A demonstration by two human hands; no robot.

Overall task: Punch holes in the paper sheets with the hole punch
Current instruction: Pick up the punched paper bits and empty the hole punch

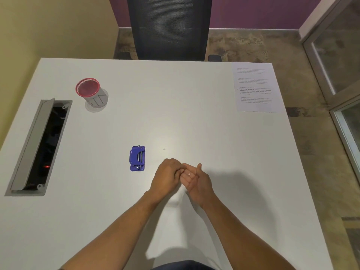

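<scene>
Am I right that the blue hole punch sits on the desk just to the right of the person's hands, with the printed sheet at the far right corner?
Not quite. The head view shows the blue hole punch to the left of the hands, beside the left hand, not to their right. The printed sheet does lie at the far right corner of the desk.

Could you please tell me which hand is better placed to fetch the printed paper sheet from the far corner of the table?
Probably the right hand: the paper sheet lies at the table's far right corner, on that side. The left hand sits nearer the blue hole punch.
</scene>
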